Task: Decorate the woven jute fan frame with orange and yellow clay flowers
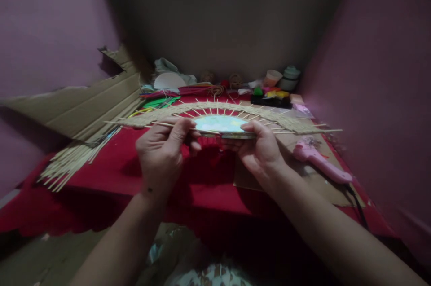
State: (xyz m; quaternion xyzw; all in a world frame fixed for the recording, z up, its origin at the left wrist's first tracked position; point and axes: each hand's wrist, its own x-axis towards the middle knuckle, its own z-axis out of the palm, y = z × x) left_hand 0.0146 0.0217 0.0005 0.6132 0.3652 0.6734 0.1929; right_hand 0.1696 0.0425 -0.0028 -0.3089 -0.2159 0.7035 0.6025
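A half-round woven piece stands out in front of me, with thin wooden sticks fanning from a pale blue-green half disc (220, 123) to an arched band of twine weaving (215, 107). My left hand (164, 142) is closed at the disc's left end, thumb and fingers pinching a thin wooden stick (209, 132) that runs along the near straight edge. Whether this stick is fixed to the disc I cannot tell. At the other end my right hand (261, 144) grips the disc, thumb on top and fingers underneath. Both hands hold the piece above the red-covered table.
Bundled sticks (72, 158) lie at the left beside a torn cardboard sheet (81, 106). A pink glue gun (321, 162) with a cord rests on cardboard (336, 191) at the right. Twine, coloured strips, a cup (272, 78) and a jar (290, 78) line the back of the red cloth (208, 189).
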